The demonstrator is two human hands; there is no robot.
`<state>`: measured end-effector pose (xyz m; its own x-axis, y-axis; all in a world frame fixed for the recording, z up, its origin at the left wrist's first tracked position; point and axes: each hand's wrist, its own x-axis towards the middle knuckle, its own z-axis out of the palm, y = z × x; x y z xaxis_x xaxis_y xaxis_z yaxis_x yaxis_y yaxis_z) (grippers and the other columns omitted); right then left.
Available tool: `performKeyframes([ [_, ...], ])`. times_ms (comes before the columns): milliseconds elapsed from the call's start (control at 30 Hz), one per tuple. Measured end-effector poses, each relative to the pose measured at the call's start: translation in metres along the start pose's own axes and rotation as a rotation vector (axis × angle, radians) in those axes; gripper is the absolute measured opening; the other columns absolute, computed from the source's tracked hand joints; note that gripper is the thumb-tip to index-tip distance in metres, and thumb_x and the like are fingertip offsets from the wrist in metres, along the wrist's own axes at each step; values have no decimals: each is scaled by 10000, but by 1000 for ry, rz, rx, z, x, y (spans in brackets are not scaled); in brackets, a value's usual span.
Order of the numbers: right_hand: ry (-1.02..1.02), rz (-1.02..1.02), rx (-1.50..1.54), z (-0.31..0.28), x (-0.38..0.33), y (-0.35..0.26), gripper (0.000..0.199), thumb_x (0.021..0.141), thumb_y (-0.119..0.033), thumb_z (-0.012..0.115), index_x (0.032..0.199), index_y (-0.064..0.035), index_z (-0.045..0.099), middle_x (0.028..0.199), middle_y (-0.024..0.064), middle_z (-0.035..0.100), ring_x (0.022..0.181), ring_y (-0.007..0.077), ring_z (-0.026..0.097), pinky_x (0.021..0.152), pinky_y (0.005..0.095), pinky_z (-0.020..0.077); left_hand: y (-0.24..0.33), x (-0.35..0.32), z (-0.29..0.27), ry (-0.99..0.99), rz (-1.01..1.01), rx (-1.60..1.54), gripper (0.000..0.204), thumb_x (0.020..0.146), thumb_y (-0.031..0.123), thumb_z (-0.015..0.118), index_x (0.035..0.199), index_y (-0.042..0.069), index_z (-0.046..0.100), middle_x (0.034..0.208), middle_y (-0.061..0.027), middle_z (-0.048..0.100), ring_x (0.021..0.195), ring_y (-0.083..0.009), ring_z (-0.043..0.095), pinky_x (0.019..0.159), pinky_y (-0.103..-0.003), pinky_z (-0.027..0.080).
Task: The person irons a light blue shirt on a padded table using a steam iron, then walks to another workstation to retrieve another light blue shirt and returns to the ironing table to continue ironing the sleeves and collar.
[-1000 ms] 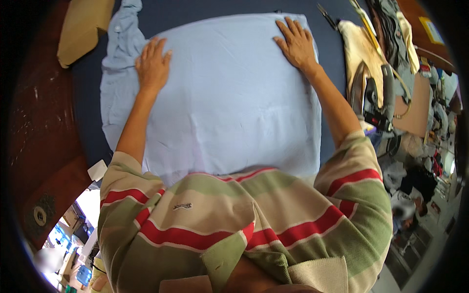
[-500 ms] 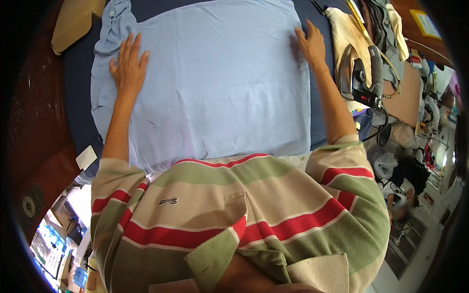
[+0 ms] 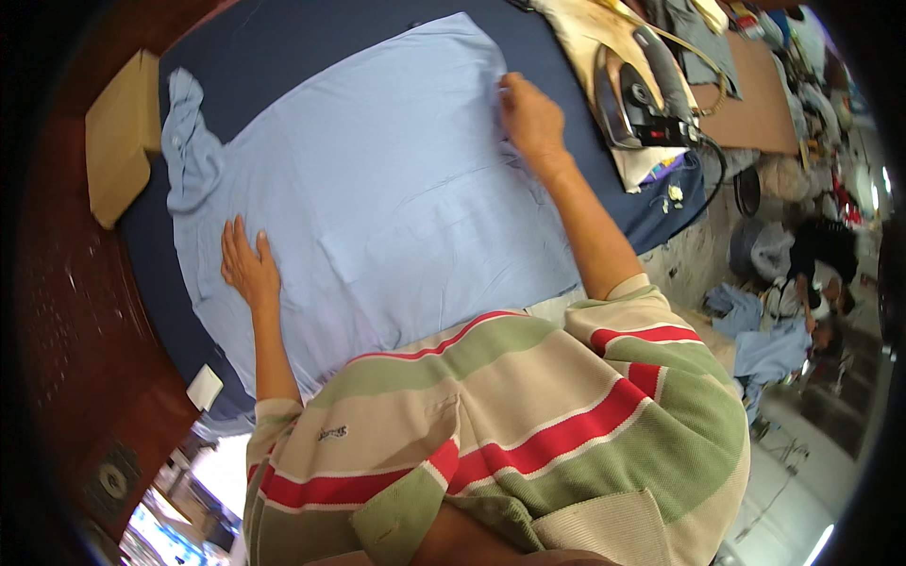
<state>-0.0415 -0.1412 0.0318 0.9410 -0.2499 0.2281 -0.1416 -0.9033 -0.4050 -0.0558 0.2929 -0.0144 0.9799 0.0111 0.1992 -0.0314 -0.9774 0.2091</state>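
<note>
A light blue shirt [image 3: 377, 179] lies spread over a dark blue cloth-covered table [image 3: 255, 57]. Its bunched part with small buttons [image 3: 189, 141] sticks out at the far left. My left hand [image 3: 250, 269] rests flat on the shirt's left side, fingers stretched out. At the far right edge of the fabric, my right hand [image 3: 533, 118] has its fingers curled closed on the shirt's border; the fingertips are partly hidden. To the right of that hand, an iron [image 3: 628, 99] with a grey handle stands on a pale, stained cloth [image 3: 576, 38].
A brown cardboard box [image 3: 123, 141] sits at the table's left edge, beside dark red wood [image 3: 75, 311]. A white card [image 3: 204, 388] is near the lower left corner. The iron's black cord [image 3: 722, 174] hangs off the right side. A person [image 3: 821, 288] is farther right among clothes.
The view has turned and shifted. My right hand has gone from spread fingers to closed on the shirt's edge. My left hand has slid nearer to me along the shirt.
</note>
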Motion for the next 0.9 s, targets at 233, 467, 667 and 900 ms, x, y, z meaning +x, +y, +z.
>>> performKeyframes([
  [233,-49,-14,87,19,-16,-23,298,802,-47,493,1090,-107,540,899,118,600,774,335,605,638,433,478,5,4,-5,2,24,18,455,906,342,441,1305,124,431,1385,-95,373,1286,-267,322,1010,-467,235],
  [467,-21,217,167,16,-14,-7,340,780,-158,597,1094,-40,545,884,136,612,796,329,602,709,432,464,8,4,-7,20,33,39,437,903,331,452,1284,117,453,1362,-95,399,1270,-265,344,1006,-445,259],
  [667,-40,302,81,16,-1,-2,298,749,-200,626,987,-24,590,842,150,634,822,333,601,739,431,461,5,4,-5,26,32,47,432,900,322,458,1279,114,460,1360,-95,400,1263,-268,353,996,-443,275],
  [900,-228,359,209,5,14,2,200,698,-192,608,787,-14,593,757,172,626,764,303,607,681,401,449,5,4,-5,35,45,35,429,896,321,468,1275,120,466,1361,-94,402,1264,-274,352,995,-448,276],
])
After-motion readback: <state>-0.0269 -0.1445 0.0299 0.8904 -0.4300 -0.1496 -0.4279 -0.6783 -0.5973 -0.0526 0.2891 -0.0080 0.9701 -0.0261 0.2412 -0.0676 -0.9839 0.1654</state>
